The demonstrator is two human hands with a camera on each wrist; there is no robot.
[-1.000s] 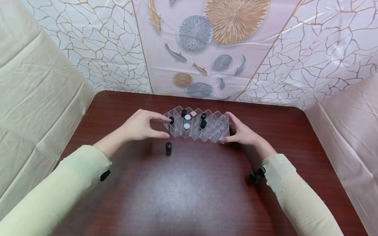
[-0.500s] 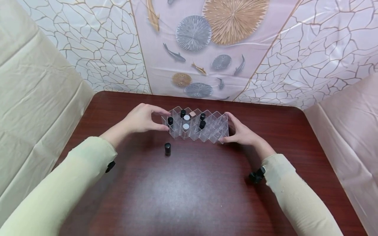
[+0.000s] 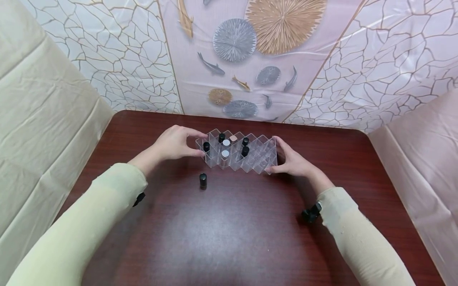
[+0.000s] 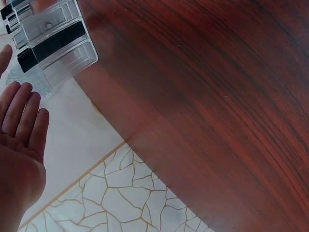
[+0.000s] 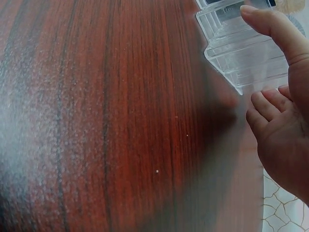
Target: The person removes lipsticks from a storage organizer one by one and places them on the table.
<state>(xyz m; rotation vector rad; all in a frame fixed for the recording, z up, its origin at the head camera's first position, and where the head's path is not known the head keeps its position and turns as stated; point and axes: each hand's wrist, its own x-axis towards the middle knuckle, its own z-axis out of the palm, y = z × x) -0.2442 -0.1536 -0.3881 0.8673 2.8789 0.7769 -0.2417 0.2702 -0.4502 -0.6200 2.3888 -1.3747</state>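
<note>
A clear plastic lipstick organizer (image 3: 259,153) with diamond-shaped compartments stands toward the back of the table. Several black-capped tubes (image 3: 245,151), two with silver-white tops (image 3: 225,153) and one with a pinkish top (image 3: 233,138) sit in its left and middle compartments. My left hand (image 3: 175,143) holds the organizer's left end, thumb at the front corner and fingers at the back. At the right end, my right hand (image 3: 294,161) grips it between thumb and fingers. One black-capped tube (image 3: 203,180) stands upright on the table in front of the organizer.
The dark red wood-grain table (image 3: 229,230) has its back edge against a patterned cloth wall (image 3: 129,59). Cream cloth (image 3: 46,99) hangs along the left side and more cloth (image 3: 425,147) along the right. Black wrist-camera pieces (image 3: 311,212) show beside the sleeves.
My left hand has moved up to the organizer's left end, its thumb now at the front corner. The right hand stays on the right end, and the organizer has barely moved.
</note>
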